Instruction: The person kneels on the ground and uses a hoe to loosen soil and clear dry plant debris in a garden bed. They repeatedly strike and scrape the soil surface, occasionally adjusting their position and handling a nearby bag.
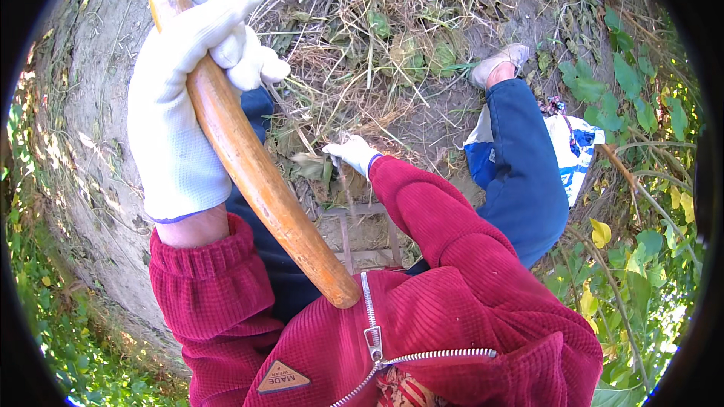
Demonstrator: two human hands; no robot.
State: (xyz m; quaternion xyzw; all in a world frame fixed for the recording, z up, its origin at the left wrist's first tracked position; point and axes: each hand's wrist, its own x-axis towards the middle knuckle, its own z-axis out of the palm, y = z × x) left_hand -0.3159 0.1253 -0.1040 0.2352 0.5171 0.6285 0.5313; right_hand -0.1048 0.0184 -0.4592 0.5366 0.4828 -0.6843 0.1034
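In a white knit glove, my left hand (186,85) is wrapped around a long wooden tool handle (254,175). The handle runs slantwise; its near end rests against my red jacket, and its far end leaves the picture at the top. Lower in the middle, my gloved right hand (352,152) reaches down to the dirt beside a wilted leaf (310,165) and dry stalks. A thin, blurred strand hangs below its fingertips, and I cannot tell whether they pinch it. A heap of cut dry grass and weeds (390,39) lies beyond that hand.
Between my legs is a flat-barred frame (362,210) on the soil. A white and blue plastic bag (574,167) lies by my right leg, with a patterned cloth (553,106) near it. Leafy branches (616,271) crowd the right side. Bare earth (96,113) stretches leftward to green plants.
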